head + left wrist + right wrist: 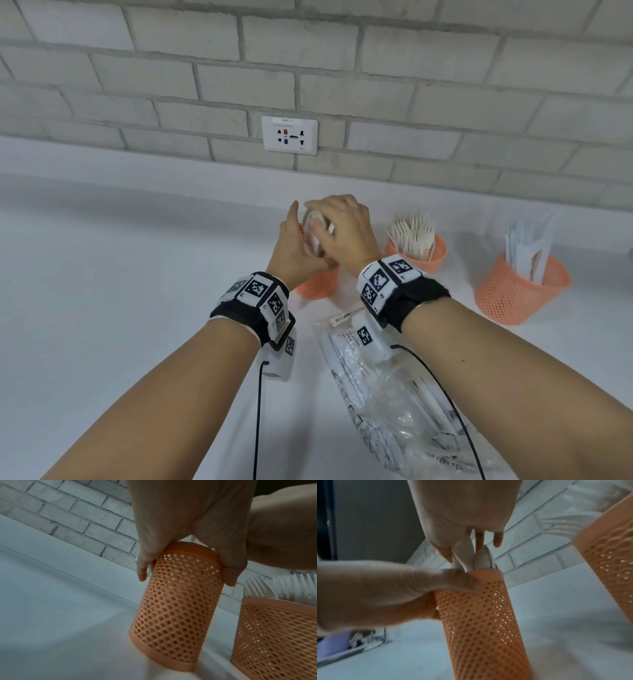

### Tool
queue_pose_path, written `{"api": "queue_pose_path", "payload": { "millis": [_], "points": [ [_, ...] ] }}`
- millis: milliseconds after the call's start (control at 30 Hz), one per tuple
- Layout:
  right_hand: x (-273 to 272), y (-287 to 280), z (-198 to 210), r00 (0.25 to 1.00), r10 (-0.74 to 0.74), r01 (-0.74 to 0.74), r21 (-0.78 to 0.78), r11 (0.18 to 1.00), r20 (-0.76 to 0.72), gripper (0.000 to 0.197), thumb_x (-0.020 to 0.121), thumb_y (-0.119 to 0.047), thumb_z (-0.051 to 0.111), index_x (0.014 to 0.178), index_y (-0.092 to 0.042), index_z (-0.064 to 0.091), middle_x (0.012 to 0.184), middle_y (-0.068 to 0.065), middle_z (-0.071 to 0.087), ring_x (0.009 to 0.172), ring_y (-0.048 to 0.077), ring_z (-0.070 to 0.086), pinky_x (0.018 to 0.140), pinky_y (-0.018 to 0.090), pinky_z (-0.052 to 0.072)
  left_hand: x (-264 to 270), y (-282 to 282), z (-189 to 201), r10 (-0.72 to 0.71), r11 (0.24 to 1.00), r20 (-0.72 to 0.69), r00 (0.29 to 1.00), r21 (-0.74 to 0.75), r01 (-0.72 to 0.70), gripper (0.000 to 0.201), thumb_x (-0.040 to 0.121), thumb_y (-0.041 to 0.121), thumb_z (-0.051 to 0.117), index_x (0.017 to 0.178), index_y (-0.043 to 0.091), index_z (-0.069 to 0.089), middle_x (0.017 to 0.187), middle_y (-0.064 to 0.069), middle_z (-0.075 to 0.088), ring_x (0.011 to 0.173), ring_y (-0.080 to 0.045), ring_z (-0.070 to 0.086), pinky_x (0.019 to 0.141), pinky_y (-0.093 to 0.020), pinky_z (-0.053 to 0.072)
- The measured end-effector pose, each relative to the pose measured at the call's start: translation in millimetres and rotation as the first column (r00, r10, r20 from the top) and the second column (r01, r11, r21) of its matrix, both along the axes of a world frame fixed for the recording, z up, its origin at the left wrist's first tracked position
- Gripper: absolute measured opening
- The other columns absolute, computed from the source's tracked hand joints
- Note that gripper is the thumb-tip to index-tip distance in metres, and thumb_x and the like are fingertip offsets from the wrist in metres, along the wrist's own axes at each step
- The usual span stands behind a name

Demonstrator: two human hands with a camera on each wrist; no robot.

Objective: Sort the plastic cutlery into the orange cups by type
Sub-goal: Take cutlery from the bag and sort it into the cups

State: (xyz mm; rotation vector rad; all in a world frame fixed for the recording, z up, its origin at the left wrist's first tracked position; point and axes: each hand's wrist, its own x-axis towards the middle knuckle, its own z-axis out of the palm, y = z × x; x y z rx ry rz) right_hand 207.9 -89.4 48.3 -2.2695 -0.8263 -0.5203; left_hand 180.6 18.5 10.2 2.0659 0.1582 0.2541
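The left hand (294, 246) grips the leftmost orange cup (173, 608) near its rim, thumb on one side and fingers curled round the other, as the left wrist view shows. The cup stands on the white counter (137, 274), slightly tilted in that view.

The right hand (342, 229) sits above the mouth of the same cup with its fingers curled down over a bunch of white spoons (471, 559). In the right wrist view the fingertips pinch the spoon bowls, which stick up just over the rim; how deep the handles reach inside the cup cannot be told. The two hands nearly touch over the cup.

Just to the right stands a second orange cup (428, 255) packed with white forks (412, 231), prongs up. Further right, well apart from the hands, a third orange cup (513, 294) holds white knives (529, 246) leaning to the right.

Near the person, under the right forearm, lies a crumpled clear plastic bag (394, 394) with some white cutlery showing inside. Black cables run from both wristbands across the counter and the bag. Behind the cups rises a pale brick wall (376, 85) with a white socket (289, 135) set low in it.
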Motion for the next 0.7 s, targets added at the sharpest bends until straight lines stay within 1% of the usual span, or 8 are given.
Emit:
{"api": "queue_pose_path", "payload": {
  "millis": [100, 200, 300, 367, 433, 533, 600, 700],
  "points": [
    [-6.9, 0.5, 6.1, 0.996, -0.080, 0.067, -0.265, 0.962, -0.039, 0.040, 0.097, -0.028, 0.035, 0.134, -0.023, 0.048, 0.145, -0.004, 0.044, 0.139, 0.023, 0.026, 0.111, 0.049, 0.016, 0.6, -0.8, -0.7, 0.012, 1.000, -0.006, 1.000, 0.006, -0.012, 0.124, 0.062, 0.025, 0.084, 0.149, 0.010, -0.003, 0.150, -0.011, 0.026, 0.135, -0.021, 0.035, 0.095, -0.022, 0.029],
    [-13.5, -0.5, 18.2, 0.981, -0.154, 0.065, -0.538, 0.841, -0.121, 0.048, 0.100, -0.035, 0.020, 0.147, -0.026, 0.020, 0.158, -0.005, 0.014, 0.146, 0.025, -0.001, 0.114, 0.057, -0.001, 1.3, -0.5, -1.5, 0.011, 1.000, -0.023, 1.000, 0.008, -0.011, 0.126, 0.064, 0.026, 0.084, 0.149, 0.009, -0.008, 0.155, -0.011, 0.019, 0.141, -0.020, 0.025, 0.101, -0.021, 0.023],
    [-21.3, -6.6, 26.7, 0.956, -0.208, 0.009, -0.689, 0.725, -0.207, 0.055, 0.098, -0.043, 0.018, 0.149, -0.028, 0.003, 0.159, 0.002, -0.006, 0.145, 0.028, -0.013, 0.113, 0.059, -0.006, -1.3, -0.1, 2.0, 0.017, 1.000, -0.074, 0.997, 0.005, -0.016, 0.132, 0.063, 0.026, 0.085, 0.148, 0.013, -0.014, 0.155, -0.012, 0.019, 0.143, -0.022, 0.023, 0.110, -0.029, 0.024],
    [-27.5, -15.4, 37.6, 0.943, -0.190, -0.033, -0.644, 0.764, -0.273, 0.063, 0.097, -0.045, 0.028, 0.149, -0.028, -0.003, 0.159, 0.006, -0.010, 0.146, 0.027, -0.010, 0.114, 0.057, -0.002, -8.4, -0.9, 9.5, 0.022, 1.000, -0.108, 0.994, 0.009, -0.021, 0.138, 0.059, 0.029, 0.087, 0.147, 0.013, -0.018, 0.154, -0.012, 0.016, 0.142, -0.024, 0.023, 0.112, -0.036, 0.026],
    [-32.8, -29.5, 53.6, 0.935, -0.156, -0.047, -0.545, 0.837, -0.320, 0.066, 0.095, -0.041, 0.038, 0.149, -0.028, 0.001, 0.158, 0.008, -0.001, 0.145, 0.028, 0.006, 0.115, 0.052, 0.010, -19.9, -3.4, 19.6, 0.014, 0.998, -0.117, 0.993, 0.056, -0.008, 0.136, 0.061, 0.032, 0.086, 0.147, 0.011, -0.018, 0.154, -0.013, 0.008, 0.143, -0.025, 0.016, 0.114, -0.038, 0.024],
    [-45.5, -62.7, 77.1, 0.927, -0.092, -0.091, -0.455, 0.886, -0.363, 0.041, 0.095, -0.029, 0.045, 0.135, -0.020, 0.044, 0.133, 0.006, 0.043, 0.114, 0.022, 0.048, 0.096, 0.034, 0.039, -40.9, -9.2, 38.7, 0.015, 0.995, 0.070, 0.997, 0.093, -0.021, 0.110, 0.068, 0.037, 0.079, 0.149, 0.014, 0.008, 0.146, -0.008, 0.016, 0.139, -0.023, 0.021, 0.112, -0.040, 0.029],
    [-56.8, -88.9, 82.8, 0.904, -0.076, -0.115, -0.412, 0.904, -0.420, 0.021, 0.093, -0.020, 0.048, 0.108, -0.013, 0.062, 0.105, 0.003, 0.057, 0.087, 0.018, 0.057, 0.073, 0.027, 0.044, -58.5, -20.1, 50.3, 0.045, 0.998, 0.306, 0.951, 0.016, -0.053, 0.061, 0.069, 0.026, 0.062, 0.125, 0.015, 0.043, 0.128, -0.003, 0.029, 0.128, -0.021, 0.034, 0.106, -0.038, 0.037],
    [-77.5, -125.4, 76.5, 0.803, -0.107, -0.173, -0.402, 0.899, -0.586, 0.014, 0.091, -0.013, 0.053, 0.086, -0.007, 0.065, 0.079, 0.005, 0.066, 0.065, 0.015, 0.064, 0.052, 0.021, 0.048, -80.8, -51.3, 65.2, -0.088, 0.996, 0.352, 0.932, 0.002, 0.093, 0.018, 0.073, 0.006, 0.057, 0.079, 0.022, 0.052, 0.112, -0.003, 0.041, 0.111, -0.019, 0.046, 0.089, -0.020, 0.038]
  ]
}}
